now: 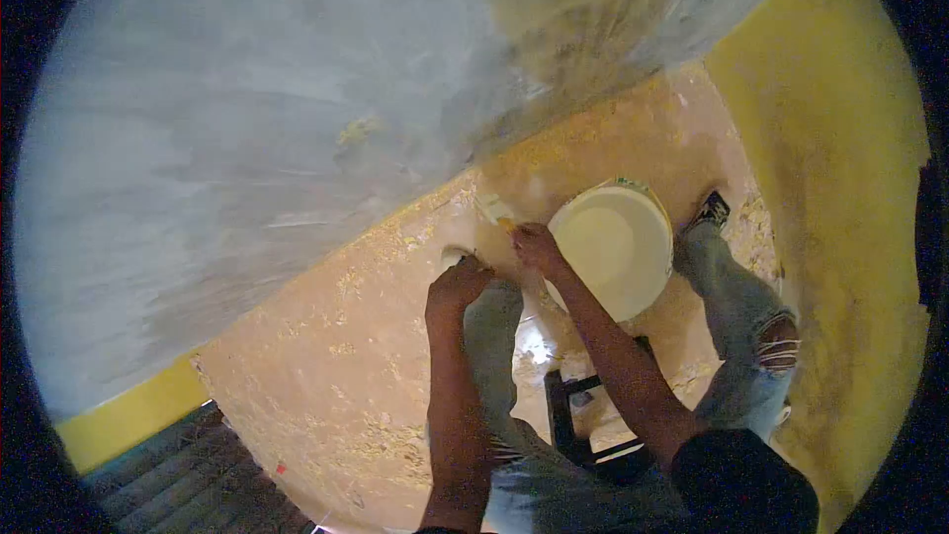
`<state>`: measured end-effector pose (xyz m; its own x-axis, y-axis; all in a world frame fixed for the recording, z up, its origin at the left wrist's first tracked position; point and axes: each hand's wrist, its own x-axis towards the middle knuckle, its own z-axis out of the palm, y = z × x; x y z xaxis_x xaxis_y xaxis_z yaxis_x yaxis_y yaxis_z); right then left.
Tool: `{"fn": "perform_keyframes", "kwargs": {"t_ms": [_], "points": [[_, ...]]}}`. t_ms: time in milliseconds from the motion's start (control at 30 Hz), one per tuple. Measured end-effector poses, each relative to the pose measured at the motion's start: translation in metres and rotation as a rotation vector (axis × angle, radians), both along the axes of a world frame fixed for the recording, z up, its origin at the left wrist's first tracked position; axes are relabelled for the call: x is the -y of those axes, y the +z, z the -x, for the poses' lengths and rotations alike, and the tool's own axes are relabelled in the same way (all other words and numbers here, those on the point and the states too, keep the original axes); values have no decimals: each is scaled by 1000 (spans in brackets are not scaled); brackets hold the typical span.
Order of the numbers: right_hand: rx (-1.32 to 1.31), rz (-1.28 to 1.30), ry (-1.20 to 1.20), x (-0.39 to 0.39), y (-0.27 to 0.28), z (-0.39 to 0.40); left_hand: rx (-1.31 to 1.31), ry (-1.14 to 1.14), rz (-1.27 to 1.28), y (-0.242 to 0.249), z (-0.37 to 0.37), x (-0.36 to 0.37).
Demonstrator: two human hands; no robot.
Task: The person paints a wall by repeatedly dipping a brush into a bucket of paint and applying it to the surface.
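My right hand (535, 246) is closed on the orange handle of a putty knife (494, 208), whose pale blade points up and left, toward the grey wall. Just to its right stands a large round bucket (613, 252), with cream-coloured material inside. My left hand (459, 285) is closed beside my left knee, to the left of the bucket. A small pale rounded object (453, 256) shows at its fingers, mostly hidden, and I cannot make out its kind.
A patchy grey wall (247, 138) rises ahead, and a yellow wall (840, 188) stands to the right. Crumbs litter the tan floor (336, 356). Between my legs is a dark stool (561, 415). Dark slats (188, 475) lie at lower left.
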<state>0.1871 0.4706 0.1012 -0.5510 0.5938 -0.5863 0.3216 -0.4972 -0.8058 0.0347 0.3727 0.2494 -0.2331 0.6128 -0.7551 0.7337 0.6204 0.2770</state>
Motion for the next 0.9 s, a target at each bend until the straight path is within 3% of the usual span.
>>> {"fn": "perform_keyframes", "kwargs": {"t_ms": [33,100,167,200,233,300,333,367,433,467,600,667,767,900], "points": [[80,-124,49,2,-19,23,12,-9,20,10,-1,-11],[96,-1066,279,6,-84,57,43,190,-48,39,-5,-45],[226,-1123,378,-4,-105,81,31,207,-120,54,-20,-62],[350,-1177,486,-6,-114,92,-67,87,-148,64,-28,-67],[351,-1166,483,-2,-136,111,-165,-30,-175,65,-36,-69],[649,-832,97,7,-191,147,-156,-55,-217,54,-49,-72],[568,-802,186,-2,-189,147,-159,-69,-215,53,-57,-74],[578,-795,174,-8,-178,147,-160,-86,-218,53,-62,-78],[617,-1094,186,-20,-139,149,-125,-93,-248,57,-68,-88],[491,-1016,-97,-24,-113,148,-97,-91,-270,60,-70,-89],[521,-896,51,-34,-94,135,-26,-16,-281,68,-75,-99],[342,-703,-140,-32,-73,120,8,128,-306,73,-78,-99],[362,-522,-288,-32,-42,101,-59,-1,-498,53,-74,-89],[520,-544,-179,-30,-39,97,-45,-4,-467,50,-81,-92]]}}
